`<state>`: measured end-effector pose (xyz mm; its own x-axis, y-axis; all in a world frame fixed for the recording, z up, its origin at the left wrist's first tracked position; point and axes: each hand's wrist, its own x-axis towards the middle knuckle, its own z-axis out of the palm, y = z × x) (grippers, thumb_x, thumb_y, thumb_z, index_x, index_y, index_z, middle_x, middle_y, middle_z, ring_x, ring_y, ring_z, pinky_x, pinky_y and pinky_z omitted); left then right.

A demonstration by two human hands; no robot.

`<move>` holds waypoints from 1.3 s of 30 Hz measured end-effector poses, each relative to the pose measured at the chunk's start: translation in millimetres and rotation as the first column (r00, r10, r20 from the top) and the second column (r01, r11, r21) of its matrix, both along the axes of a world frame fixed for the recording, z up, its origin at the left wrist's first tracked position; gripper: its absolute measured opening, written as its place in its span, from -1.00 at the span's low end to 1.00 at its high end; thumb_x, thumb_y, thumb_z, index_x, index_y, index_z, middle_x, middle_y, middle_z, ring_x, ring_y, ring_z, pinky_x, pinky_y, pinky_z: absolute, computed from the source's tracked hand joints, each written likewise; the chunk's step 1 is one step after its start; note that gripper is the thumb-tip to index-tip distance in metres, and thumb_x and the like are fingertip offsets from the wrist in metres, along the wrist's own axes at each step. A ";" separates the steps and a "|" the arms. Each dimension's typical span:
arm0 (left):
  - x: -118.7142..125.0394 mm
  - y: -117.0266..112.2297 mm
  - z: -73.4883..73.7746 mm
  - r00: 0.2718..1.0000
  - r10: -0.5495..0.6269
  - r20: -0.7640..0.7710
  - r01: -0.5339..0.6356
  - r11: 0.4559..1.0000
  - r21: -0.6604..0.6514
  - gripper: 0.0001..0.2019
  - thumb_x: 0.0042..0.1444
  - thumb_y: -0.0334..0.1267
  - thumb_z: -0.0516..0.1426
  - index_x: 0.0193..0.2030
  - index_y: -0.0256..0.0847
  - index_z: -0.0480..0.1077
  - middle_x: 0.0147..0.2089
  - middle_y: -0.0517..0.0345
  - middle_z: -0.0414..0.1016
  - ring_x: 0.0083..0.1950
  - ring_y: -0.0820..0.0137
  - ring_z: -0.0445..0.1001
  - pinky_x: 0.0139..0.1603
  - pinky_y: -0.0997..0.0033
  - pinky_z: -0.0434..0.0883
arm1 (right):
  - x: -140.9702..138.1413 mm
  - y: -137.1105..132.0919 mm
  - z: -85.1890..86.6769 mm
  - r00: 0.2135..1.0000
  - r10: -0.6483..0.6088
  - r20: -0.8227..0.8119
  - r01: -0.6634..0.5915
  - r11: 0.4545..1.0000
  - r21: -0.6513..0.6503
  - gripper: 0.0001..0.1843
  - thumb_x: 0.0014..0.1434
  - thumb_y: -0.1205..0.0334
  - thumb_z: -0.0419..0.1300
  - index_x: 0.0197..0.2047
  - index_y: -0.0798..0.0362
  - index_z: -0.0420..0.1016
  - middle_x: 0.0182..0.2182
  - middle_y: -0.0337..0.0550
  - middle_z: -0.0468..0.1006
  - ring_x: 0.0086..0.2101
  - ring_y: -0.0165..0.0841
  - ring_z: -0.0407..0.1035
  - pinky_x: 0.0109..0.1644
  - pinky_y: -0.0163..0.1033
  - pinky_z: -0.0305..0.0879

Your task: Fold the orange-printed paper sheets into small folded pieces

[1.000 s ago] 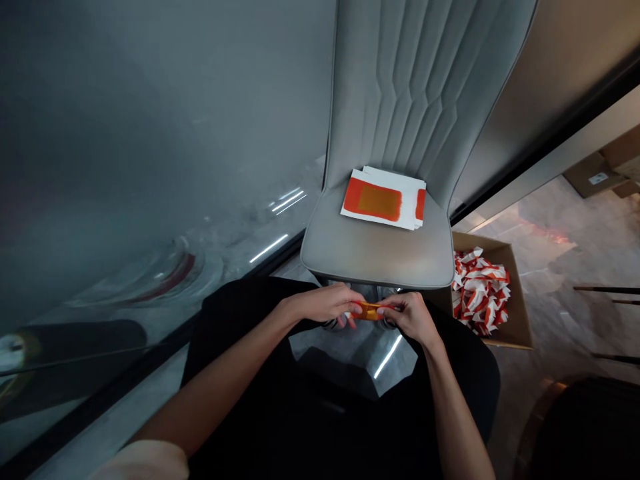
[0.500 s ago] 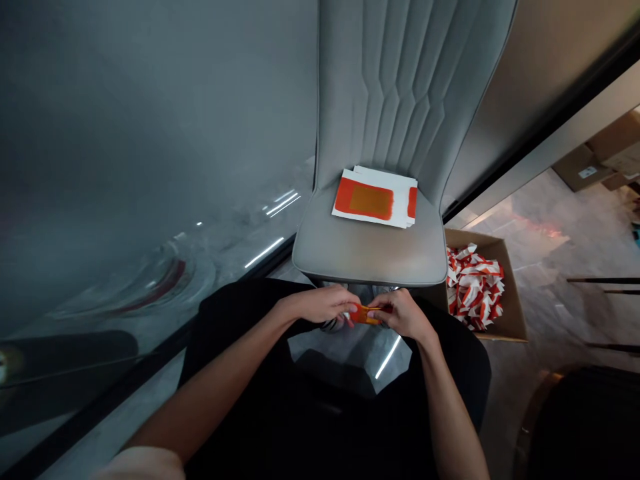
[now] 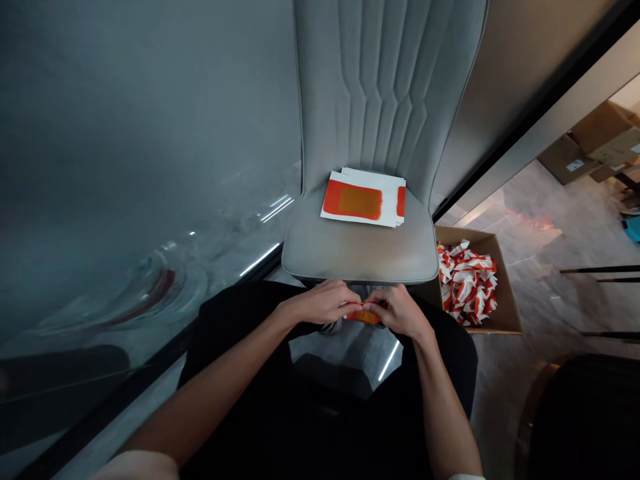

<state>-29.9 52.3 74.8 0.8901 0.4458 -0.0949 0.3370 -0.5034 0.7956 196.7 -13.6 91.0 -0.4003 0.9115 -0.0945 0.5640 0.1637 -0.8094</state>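
My left hand and my right hand meet over my lap, fingers pinched on a small orange folded piece held between them. Most of the piece is hidden by my fingers. Just beyond my hands stands a grey upholstered chair, and on its seat lies a stack of flat white and orange printed sheets.
An open cardboard box with several folded orange and white pieces stands on the floor to the right of the chair. A glass wall runs along the left. More cardboard boxes sit at the far right. A dark round object fills the lower right corner.
My hands have closed in together over the orange piece, so less of it shows. The view has shifted slightly to the right.
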 end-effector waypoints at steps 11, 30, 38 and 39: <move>18.3 -1.9 -16.6 0.999 0.038 -0.007 -0.039 0.983 -0.179 -0.72 0.31 -0.11 0.23 -0.35 -0.23 0.60 -0.42 0.13 0.61 -0.42 0.43 0.47 -0.31 0.47 0.21 | 12.6 -3.8 -12.3 0.997 -0.022 0.078 0.020 0.999 0.036 -0.84 0.32 0.29 0.26 -0.20 0.00 0.70 -0.40 -0.14 0.68 -0.42 -0.35 0.47 -0.28 -0.31 0.22; 21.1 4.0 -23.7 0.995 0.090 -0.044 -0.096 0.980 -0.173 -0.71 0.17 -0.05 0.31 -0.41 -0.24 0.64 -0.58 0.24 0.43 -0.55 0.50 0.25 -0.42 0.46 0.10 | 26.8 -2.1 -25.4 0.983 -0.103 -0.152 0.081 0.986 -0.145 -0.73 0.34 0.04 0.29 -0.19 0.01 0.77 -0.45 -0.13 0.69 -0.46 -0.32 0.55 -0.31 -0.31 0.40; 17.2 5.3 -22.3 0.989 0.126 -0.075 -0.136 0.979 -0.154 -0.73 0.19 -0.10 0.29 -0.42 -0.25 0.62 -0.55 0.21 0.47 -0.52 0.50 0.30 -0.41 0.48 0.11 | 32.1 -2.2 -31.3 0.942 -0.256 -0.218 0.222 0.960 -0.172 -0.60 0.23 -0.12 0.36 -0.14 0.05 0.76 -0.37 -0.06 0.73 -0.42 -0.26 0.61 -0.29 -0.25 0.52; 16.3 4.7 -23.5 0.987 0.144 -0.078 -0.156 0.973 -0.173 -0.72 0.19 -0.08 0.28 -0.40 -0.25 0.62 -0.53 0.20 0.48 -0.51 0.49 0.31 -0.41 0.48 0.12 | 31.2 -2.3 -33.5 0.925 -0.294 -0.239 0.253 0.949 -0.186 -0.58 0.23 -0.14 0.36 -0.14 0.05 0.75 -0.37 -0.06 0.73 -0.41 -0.25 0.62 -0.28 -0.23 0.54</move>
